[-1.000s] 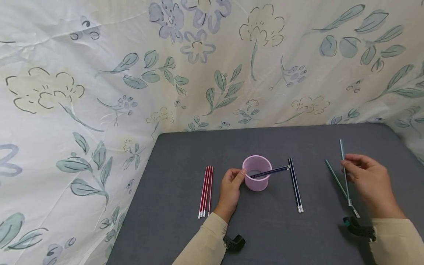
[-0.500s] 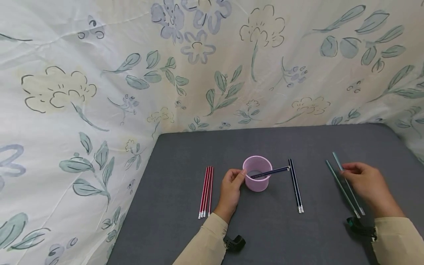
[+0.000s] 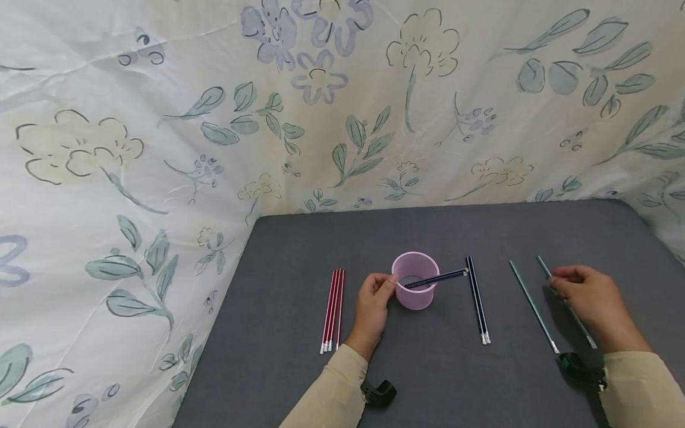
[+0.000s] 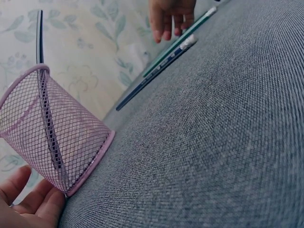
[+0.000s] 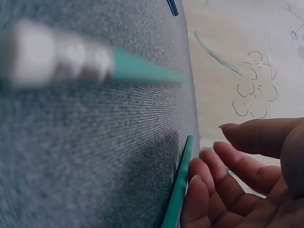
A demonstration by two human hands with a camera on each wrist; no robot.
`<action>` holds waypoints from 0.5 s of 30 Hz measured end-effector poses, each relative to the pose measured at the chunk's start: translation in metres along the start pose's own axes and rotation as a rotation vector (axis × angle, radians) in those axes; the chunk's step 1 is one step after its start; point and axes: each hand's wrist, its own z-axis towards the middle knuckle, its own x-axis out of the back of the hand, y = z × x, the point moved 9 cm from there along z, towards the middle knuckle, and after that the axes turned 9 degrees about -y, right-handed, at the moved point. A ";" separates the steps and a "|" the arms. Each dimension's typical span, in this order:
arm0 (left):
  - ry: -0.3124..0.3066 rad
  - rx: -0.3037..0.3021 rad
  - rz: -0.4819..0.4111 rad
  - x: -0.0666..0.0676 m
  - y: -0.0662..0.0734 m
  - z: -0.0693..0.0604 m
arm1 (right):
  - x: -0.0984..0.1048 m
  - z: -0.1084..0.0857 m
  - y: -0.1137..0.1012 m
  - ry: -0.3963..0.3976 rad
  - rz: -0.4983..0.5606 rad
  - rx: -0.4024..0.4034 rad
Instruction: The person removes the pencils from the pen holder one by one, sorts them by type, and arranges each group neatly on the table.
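Note:
A pink mesh pencil cup [image 3: 416,300] stands upright on the table, held at its left side by my left hand [image 3: 373,306]. One dark blue pencil [image 3: 444,277] leans inside it, sticking out past the right rim. In the left wrist view, fingertips touch the mesh cup [image 4: 61,128] near its base. My right hand [image 3: 594,297] is over a green pencil [image 3: 578,321] lying on the table. The right wrist view shows loosely bent fingers [image 5: 197,194] beside this pencil [image 5: 180,190], with the thumb apart. Another green pencil [image 3: 535,309] lies to its left.
Two dark blue pencils [image 3: 478,300] lie side by side right of the cup. Several red pencils [image 3: 333,309] lie left of my left hand. A floral cloth [image 3: 332,131] hangs behind and left of the dark grey table [image 3: 428,380].
The right hand has lowered a raised green pencil to the table and loosened its fingers. The other green pencil has shifted left, apart from it. The left hand and cup stay put.

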 end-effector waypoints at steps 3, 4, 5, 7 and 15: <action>0.002 -0.002 0.001 0.000 0.000 0.000 | 0.000 0.000 0.001 0.011 0.015 -0.003; 0.003 -0.002 0.002 0.001 0.000 0.000 | 0.000 -0.001 0.001 0.016 0.015 -0.004; 0.005 -0.002 0.002 0.001 -0.001 -0.001 | 0.000 -0.001 0.001 0.021 0.017 -0.004; 0.006 -0.003 0.005 0.001 -0.001 0.000 | 0.000 -0.002 0.000 0.028 0.020 -0.002; 0.000 -0.013 0.004 0.002 -0.002 -0.001 | -0.005 -0.008 -0.012 0.046 0.073 0.029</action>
